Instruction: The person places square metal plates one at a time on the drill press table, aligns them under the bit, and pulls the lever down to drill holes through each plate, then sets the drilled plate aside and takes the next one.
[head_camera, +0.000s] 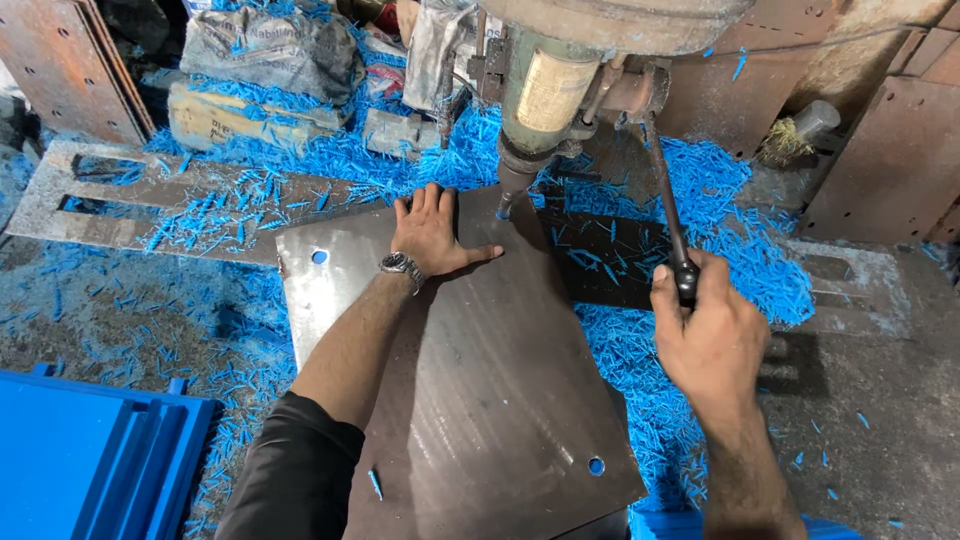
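A dark steel plate (480, 370) lies flat under a drill press (545, 95). Two round holes show blue through it, one near its far left corner (319, 257) and one near its right front corner (596, 466). My left hand (432, 232), with a wristwatch, rests flat and spread on the plate's far edge, just left of the drill bit (507, 200). The bit's tip touches the plate. My right hand (705, 335) is closed around the knob of the press's long feed lever (668, 205).
Blue shavings (690, 180) cover the bench around the plate. A slotted metal bar (120, 195) lies at the left, rusty plates (895, 165) lean at the right, sacks (270, 50) sit behind, and blue panels (90, 460) lie at the front left.
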